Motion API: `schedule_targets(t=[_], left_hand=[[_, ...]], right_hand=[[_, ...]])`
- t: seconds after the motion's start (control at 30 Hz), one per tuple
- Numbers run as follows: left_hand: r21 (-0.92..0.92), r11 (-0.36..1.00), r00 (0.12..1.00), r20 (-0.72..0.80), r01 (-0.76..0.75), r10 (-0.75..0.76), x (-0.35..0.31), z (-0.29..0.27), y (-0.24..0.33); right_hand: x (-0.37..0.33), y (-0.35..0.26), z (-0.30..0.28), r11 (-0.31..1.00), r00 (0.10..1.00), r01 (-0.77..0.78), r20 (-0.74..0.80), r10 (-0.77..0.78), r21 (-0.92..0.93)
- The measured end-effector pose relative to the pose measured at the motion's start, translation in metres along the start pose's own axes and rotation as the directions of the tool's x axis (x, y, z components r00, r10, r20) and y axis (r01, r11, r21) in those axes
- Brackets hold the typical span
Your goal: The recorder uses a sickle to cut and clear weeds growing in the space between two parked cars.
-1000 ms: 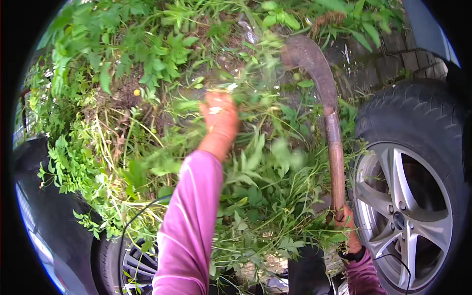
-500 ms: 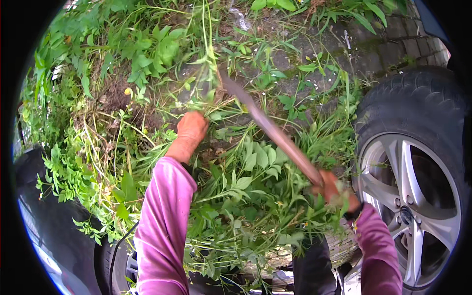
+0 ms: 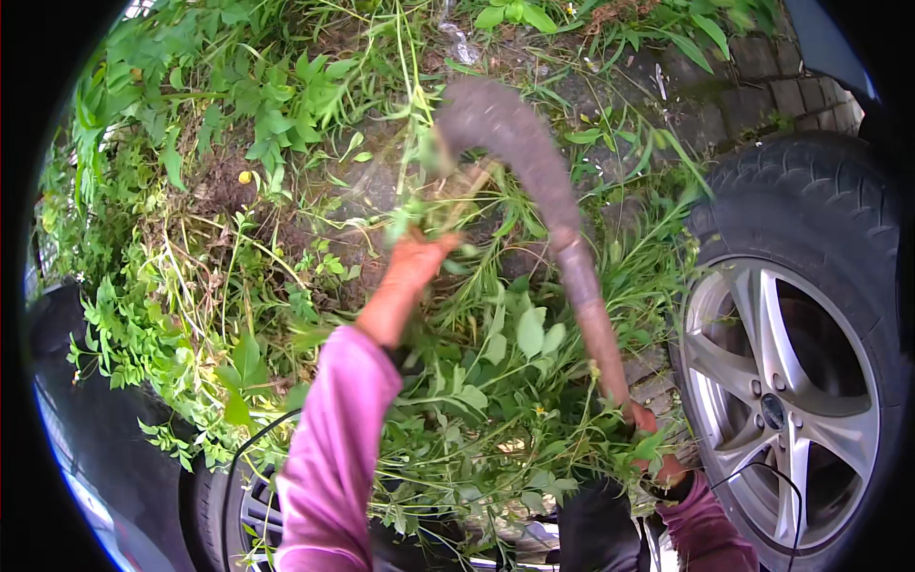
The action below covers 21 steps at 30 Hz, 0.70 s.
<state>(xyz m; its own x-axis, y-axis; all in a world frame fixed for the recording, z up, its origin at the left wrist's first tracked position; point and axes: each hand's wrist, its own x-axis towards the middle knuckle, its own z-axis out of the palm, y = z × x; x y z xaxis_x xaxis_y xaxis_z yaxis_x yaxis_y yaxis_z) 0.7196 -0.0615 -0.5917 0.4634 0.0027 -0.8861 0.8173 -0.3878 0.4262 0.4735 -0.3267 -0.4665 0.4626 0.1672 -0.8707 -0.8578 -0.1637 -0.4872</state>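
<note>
My right hand [image 3: 656, 448] is closed round the wooden handle [image 3: 602, 343] of a sickle, partly covered by leaves. The sickle's dark curved blade [image 3: 519, 124] arches up and to the left, its tip blurred beside a tall green stem. Just below that tip my left hand [image 3: 416, 262] is closed on a bunch of weeds [image 3: 419, 212]; motion smears its fingers somewhat. Cut or bent leafy weeds [image 3: 477, 400] lie thick between my forearms, above my dark trouser legs.
A car wheel [image 3: 783, 372] with a silver rim stands close on the right. Dark car bodywork [image 3: 114, 429] and another wheel are at the lower left. Dense weeds [image 3: 238, 76] grow at the far left, and mossy paving bricks [image 3: 762, 100] show at the far right.
The sickle has swung upright and turned, so its broad curved blade now shows. My left hand has shifted right and slightly down. My right hand has dropped lower.
</note>
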Motion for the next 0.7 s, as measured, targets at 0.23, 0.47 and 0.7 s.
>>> schedule_targets(t=[0.23,0.47,0.7], left_hand=[[0.575,0.818,1.0,-0.031,0.019,-0.002,0.011,0.07,-0.073],[0.765,0.618,0.912,0.366,-0.18,-0.187,-0.045,0.001,-0.09],[0.861,0.409,0.811,0.458,-0.303,-0.364,-0.171,-0.053,-0.124]], right_hand=[[-0.002,0.023,0.0,0.997,0.956,0.061,-0.285,-0.073,-0.052],[0.008,-0.017,0.003,0.997,0.98,-0.062,-0.194,0.05,-0.055],[-0.022,-0.041,0.032,0.97,0.98,-0.133,-0.12,0.16,0.204]])
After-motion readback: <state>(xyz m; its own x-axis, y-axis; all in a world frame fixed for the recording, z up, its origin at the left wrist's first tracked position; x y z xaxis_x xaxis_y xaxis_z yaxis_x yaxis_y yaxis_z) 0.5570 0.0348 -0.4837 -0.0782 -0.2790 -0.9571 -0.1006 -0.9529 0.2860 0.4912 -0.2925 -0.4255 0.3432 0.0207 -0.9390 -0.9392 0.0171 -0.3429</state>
